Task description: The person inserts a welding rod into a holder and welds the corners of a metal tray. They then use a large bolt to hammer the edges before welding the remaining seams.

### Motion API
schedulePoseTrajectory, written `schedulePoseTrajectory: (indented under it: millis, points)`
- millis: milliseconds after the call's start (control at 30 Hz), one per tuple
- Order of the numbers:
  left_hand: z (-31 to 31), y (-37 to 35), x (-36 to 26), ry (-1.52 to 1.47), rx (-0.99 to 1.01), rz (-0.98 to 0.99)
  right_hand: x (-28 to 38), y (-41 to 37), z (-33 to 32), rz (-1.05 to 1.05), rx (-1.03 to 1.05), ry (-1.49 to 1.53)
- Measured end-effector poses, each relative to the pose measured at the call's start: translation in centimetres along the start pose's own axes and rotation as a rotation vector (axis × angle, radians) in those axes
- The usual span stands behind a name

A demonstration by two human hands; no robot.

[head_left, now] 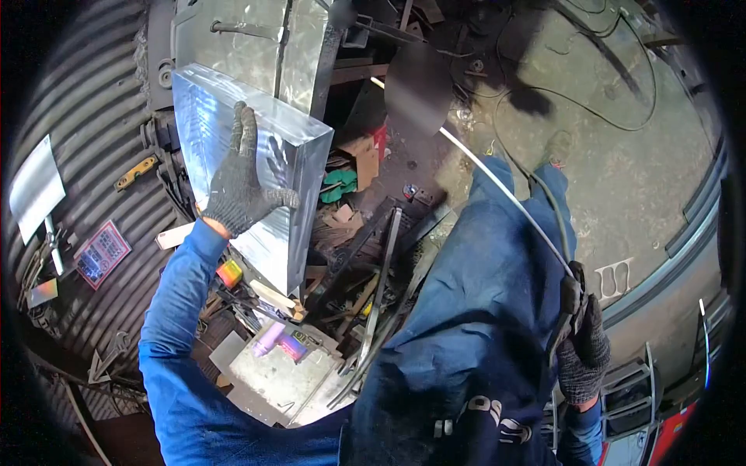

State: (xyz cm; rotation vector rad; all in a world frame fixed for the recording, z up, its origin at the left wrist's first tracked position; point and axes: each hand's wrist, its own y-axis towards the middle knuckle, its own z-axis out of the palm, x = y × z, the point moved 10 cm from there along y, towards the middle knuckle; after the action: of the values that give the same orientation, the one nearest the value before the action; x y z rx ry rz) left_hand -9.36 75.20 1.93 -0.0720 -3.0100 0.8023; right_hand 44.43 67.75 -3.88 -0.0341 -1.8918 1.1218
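A shiny box-shaped sheet-metal piece point(268, 155) stands tilted on the metal workbench point(241, 50) at the upper left. My left hand point(245, 175), in a grey knit glove, lies spread on its face, thumb stretched toward its right edge. At the lower right my right hand point(584, 357), also gloved, is wrapped round a dark welding electrode holder point(571, 299). A long pale welding rod point(505, 186) sticks out of the holder toward the upper left, passing near a dark, blurred oval shape point(418, 89). A cable point(553, 202) runs beside the holder.
Scraps and a cardboard box point(361, 161) lie below the bench. Metal bars point(381, 287) lean near my legs. A lower surface point(280, 373) holds a pink bottle point(268, 339). Tools hang on the corrugated wall point(85, 101). Cables point(598, 124) cross the floor; a metal rack point(633, 388) stands at right.
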Motion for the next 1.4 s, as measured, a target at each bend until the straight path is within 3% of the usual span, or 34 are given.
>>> schedulePoseTrajectory:
  millis: [100, 233, 400, 533, 733, 833, 967, 1167, 1267, 1400]
  points:
    - [-0.2, 0.2, -0.2, -0.052, -0.002, -0.062, 0.4, 0.9, 0.8, -0.085, 0.005, -0.165]
    - [-0.1, 0.0, -0.1, -0.071, -0.014, -0.106, -0.9, 0.2, 2.4, 0.035, 0.060, 0.117]
    - [-0.7, 0.2, 0.0, -0.075, -0.010, -0.103, -1.0, -0.5, 2.9, 0.062, 0.016, 0.213]
    - [-0.3, 0.1, 0.5, -0.172, -0.030, -0.135, -0.2, 0.4, 2.7, 0.082, 0.013, 0.029]
    - [-0.4, 0.1, 0.7, -0.145, -0.053, -0.098, 1.4, 0.5, 3.2, -0.036, -0.043, -0.010]
    - [-0.4, 0.2, 0.7, -0.158, -0.059, -0.098, 2.4, 0.9, 3.5, 0.027, -0.050, -0.068]
    - [-0.2, 0.3, 0.8, -0.233, -0.061, -0.115, 2.8, 1.1, 4.1, 0.094, 0.031, -0.033]
    - [0.1, 0.4, 1.1, -0.267, -0.058, -0.141, 3.9, 1.1, 4.4, -0.075, -0.033, -0.091]
    - [0.1, 0.4, 1.1, -0.280, -0.048, -0.141, 3.6, 1.2, 4.9, 0.022, 0.067, -0.024]
    - [-0.1, 0.4, 1.0, -0.249, -0.040, -0.124, 4.4, 1.7, 4.9, -0.047, -0.009, -0.051]
